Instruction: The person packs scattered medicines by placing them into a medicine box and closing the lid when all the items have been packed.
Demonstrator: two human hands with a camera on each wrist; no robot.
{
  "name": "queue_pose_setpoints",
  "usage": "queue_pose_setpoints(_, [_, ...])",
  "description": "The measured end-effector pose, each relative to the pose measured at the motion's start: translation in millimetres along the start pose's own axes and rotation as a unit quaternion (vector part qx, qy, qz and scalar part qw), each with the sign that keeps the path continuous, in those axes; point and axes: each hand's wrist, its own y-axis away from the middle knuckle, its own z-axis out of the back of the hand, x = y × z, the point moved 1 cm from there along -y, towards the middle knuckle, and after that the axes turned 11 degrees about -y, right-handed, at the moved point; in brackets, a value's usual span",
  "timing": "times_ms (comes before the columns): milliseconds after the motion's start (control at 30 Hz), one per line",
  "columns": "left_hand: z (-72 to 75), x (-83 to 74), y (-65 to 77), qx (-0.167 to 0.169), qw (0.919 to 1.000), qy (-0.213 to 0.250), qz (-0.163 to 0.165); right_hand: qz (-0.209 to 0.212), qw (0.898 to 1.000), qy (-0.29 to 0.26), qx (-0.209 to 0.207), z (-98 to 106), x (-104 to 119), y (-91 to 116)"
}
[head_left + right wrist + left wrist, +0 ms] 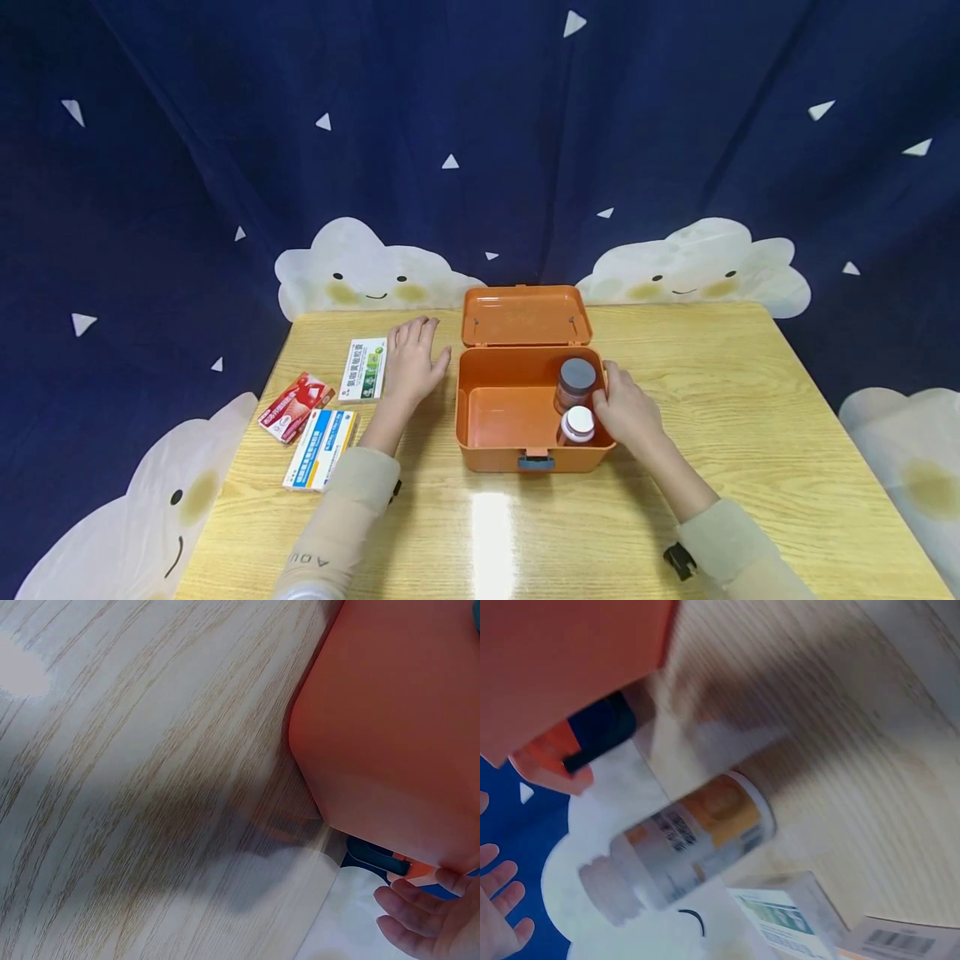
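Observation:
An orange toolbox-style case (480, 458) stands with its lid (525, 317) tipped back. Inside, at its right end, are a grey-capped jar (577, 377) and a white-capped bottle (578, 423). My right hand (633, 412) lies against the case's right side, thumb at the rim, fingers relaxed. To the left of the case my left hand (411, 362) reaches forward with fingers extended, holding nothing. A white pill bottle with an orange label (694, 844) stands near it in the left wrist view; the head view does not show that bottle. Beside the left hand lies a white-and-green medicine box (363, 369).
A red medicine box (296, 407) and a blue, white and orange medicine box (321, 450) lie at the left of the wooden table (750, 433). Behind the table hangs a dark blue curtain (517, 125) with cloud pictures. The case has a blue latch (536, 462) in front.

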Motion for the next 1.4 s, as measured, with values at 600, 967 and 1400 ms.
queue_pose_setpoints(600, [-17.4, 30.3, 19.2, 0.069, 0.9945, 0.01, 0.078, 0.018, 0.998, 0.058, -0.033, -1.0, 0.1, 1.8])
queue_pose_setpoints(967, [-22.9, 35.0, 25.6, 0.095, 0.9911, 0.01, 0.092, 0.012, 0.997, 0.072, -0.039, -0.7, 2.2, 3.7])
queue_pose_setpoints(1400, [-24.7, 41.8, 29.7, 0.1, 0.9867, 0.024, 0.126, 0.009, 0.997, 0.067, -0.037, -1.2, 0.8, 3.1])
